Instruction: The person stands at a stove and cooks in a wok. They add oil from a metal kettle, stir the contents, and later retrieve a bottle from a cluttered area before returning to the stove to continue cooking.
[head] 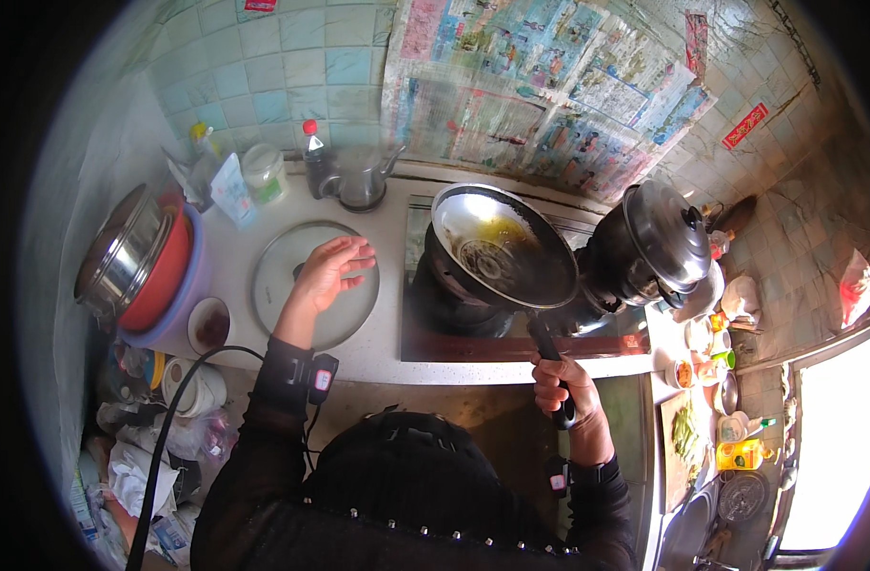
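Note:
My right hand (569, 391) grips the black handle (546, 342) of a frying pan (503, 246). The pan tilts over the left burner of a gas hob (471, 348), and some yellowish liquid, perhaps oil, shows inside it. My left hand (328, 275) is held with fingers apart above a round glass lid (278, 307) on the white counter (388, 357); it holds nothing. Part of the lid is hidden behind this hand. To the right of the pan, a lidded metal pot (649, 246) stands on the hob's other side.
Stacked basins (156, 264) and a small bowl (209, 325) sit at the left. Behind the lid are a glass jug (360, 178), a dark red-capped bottle (315, 157) and a jar (264, 171). Farther right, a cutting board (670, 464) bears chopped greens (685, 432) near seasoning containers (699, 335).

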Demonstrator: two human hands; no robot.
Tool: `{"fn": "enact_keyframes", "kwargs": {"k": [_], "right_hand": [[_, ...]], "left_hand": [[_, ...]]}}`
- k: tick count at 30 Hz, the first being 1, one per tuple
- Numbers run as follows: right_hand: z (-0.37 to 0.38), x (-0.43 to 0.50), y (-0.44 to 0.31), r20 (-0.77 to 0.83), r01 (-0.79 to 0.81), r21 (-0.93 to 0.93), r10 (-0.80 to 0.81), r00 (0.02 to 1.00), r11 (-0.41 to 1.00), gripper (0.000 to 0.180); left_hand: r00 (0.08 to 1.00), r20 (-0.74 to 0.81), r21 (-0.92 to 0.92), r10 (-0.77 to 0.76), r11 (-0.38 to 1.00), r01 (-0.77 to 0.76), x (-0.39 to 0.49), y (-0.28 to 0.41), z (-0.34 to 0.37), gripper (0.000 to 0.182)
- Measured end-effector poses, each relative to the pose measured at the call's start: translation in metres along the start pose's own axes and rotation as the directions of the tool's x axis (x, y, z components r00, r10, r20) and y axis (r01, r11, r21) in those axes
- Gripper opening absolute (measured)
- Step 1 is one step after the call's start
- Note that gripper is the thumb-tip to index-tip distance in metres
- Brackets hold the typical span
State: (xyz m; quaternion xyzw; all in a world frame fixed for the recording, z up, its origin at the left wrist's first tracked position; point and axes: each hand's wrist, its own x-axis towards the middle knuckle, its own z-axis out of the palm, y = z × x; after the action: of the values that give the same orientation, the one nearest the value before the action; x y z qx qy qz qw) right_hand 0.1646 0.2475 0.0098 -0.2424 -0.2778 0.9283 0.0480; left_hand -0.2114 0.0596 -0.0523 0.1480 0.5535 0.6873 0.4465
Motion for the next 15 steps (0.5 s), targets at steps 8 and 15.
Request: {"fn": "enact_keyframes", "kwargs": {"k": [8, 15], "right_hand": [[-0.019, 0.036, 0.047, -0.008, 0.109, -0.119, -0.111, 0.994, 0.987, 0.011], [-0.027, 0.062, 0.061, -0.013, 0.145, -0.235, -0.153, 0.988, 0.961, 0.011]], "left_hand": [[1.0, 0.016, 0.077, -0.019, 0.997, 0.018, -0.001, 0.0, 0.013, 0.024], [0.998, 0.018, 0.078, -0.056, 0.995, 0.054, -0.008, -0.01, 0.017, 0.026]]}}
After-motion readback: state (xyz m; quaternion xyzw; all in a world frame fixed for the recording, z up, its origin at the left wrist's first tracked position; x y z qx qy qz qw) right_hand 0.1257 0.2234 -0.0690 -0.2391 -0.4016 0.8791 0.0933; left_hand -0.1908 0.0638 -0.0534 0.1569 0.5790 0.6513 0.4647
